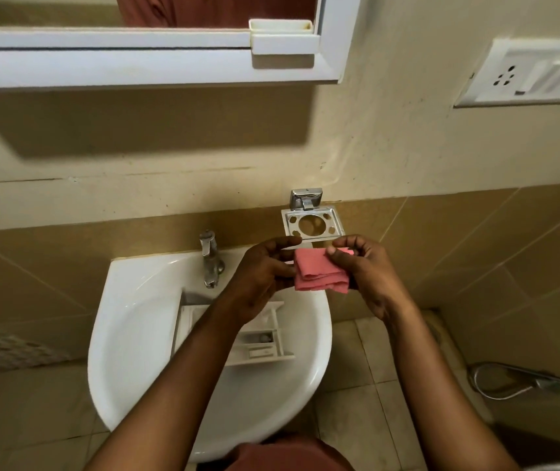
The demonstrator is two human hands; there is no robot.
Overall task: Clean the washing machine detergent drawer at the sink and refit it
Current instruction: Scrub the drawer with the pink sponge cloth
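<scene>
Pink cloth (319, 270) pinched by both hands; drawer (261, 341) in sink (136, 321).

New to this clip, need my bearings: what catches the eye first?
A folded pink cloth, pinched between the left hand and right hand above the right rim of the white ceramic sink. Beneath, a white plastic detergent drawer lies in the basin, partly behind the left forearm.

Dim, warm yellowish light, prob. from above: mirror frame (156, 64) throws a broad dark shadow on the wall (156, 127) below it. Soft glare on sink (129, 297) and tap (210, 263). Wide-angle lens bends lines at edges; socket plate (526, 74) far right looks a bit smeared.
</scene>
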